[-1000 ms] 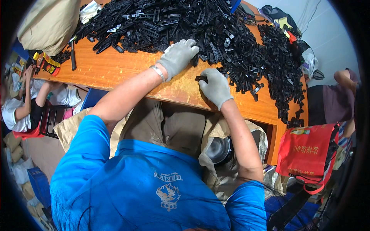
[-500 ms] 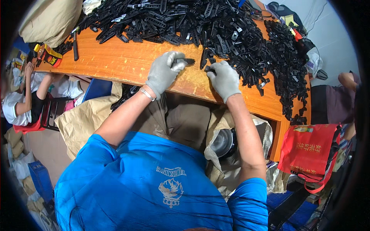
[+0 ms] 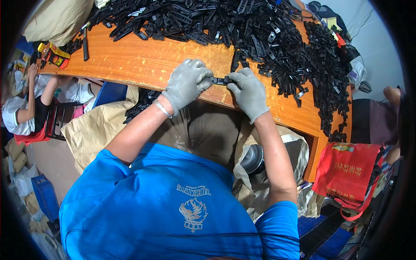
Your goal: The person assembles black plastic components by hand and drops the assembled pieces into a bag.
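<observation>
Both of my hands wear thin grey gloves and meet over the near part of the orange wooden table (image 3: 143, 69). Pinched in the fingers of my left hand (image 3: 186, 84) is one end of a short black plastic piece (image 3: 220, 80). At its other end, my right hand (image 3: 250, 92) grips with thumb and fingers closed; whether it holds a separate small part joined there, I cannot tell. Beyond my hands spreads a large heap of black plastic parts (image 3: 203, 24), among them ladder-like slotted strips and small clip-like pieces.
A hammer (image 3: 86, 45) and a yellow-and-red bottle (image 3: 54, 56) are at the table's left. More black parts (image 3: 325, 65) pile along the right. Paper sacks (image 3: 102, 125) flank my lap, and a red bag (image 3: 349, 173) hangs at the right. Other people sit or stand at both sides.
My hands have come together; the right moved left. The black pieces that were apart in each hand now form one line between my fingers.
</observation>
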Available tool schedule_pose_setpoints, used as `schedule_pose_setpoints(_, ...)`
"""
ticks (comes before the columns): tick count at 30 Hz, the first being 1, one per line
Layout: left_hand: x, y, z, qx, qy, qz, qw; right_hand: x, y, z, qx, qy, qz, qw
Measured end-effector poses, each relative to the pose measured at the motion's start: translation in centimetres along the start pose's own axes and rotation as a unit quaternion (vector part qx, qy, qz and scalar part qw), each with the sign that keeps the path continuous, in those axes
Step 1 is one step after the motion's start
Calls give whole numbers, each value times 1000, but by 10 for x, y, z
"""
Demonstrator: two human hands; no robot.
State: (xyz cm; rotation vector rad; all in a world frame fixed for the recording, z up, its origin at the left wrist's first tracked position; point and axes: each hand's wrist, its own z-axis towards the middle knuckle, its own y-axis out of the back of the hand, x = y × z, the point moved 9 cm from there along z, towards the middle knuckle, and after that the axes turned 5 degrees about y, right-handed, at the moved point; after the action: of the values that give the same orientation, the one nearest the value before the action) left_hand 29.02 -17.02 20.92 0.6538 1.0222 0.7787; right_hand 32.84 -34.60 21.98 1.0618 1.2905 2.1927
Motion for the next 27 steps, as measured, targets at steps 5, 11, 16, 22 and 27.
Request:
schedule_pose_setpoints(5, -6, -4, 5, 22, -8, -26, 999, 18, -7, 8, 36, 68, -12, 997)
schedule_pose_setpoints(11, 7, -4, -2, 40, 8, -10, 999, 31, -21, 15, 20, 84, -21, 996)
schedule_pose_setpoints(16, 48, 75, -46, 155, 74, 20, 985, 28, -3, -14, -25, 85, 56, 994)
schedule_pose_setpoints(22, 102, 165, -73, 107, 159, 86, 978, -58, 67, -17, -154, 4, -103, 983)
schedule_pose_setpoints(27, 15, 82, -12, 73, 38, -5, 997, -87, 53, -7, -73, -62, -174, 980)
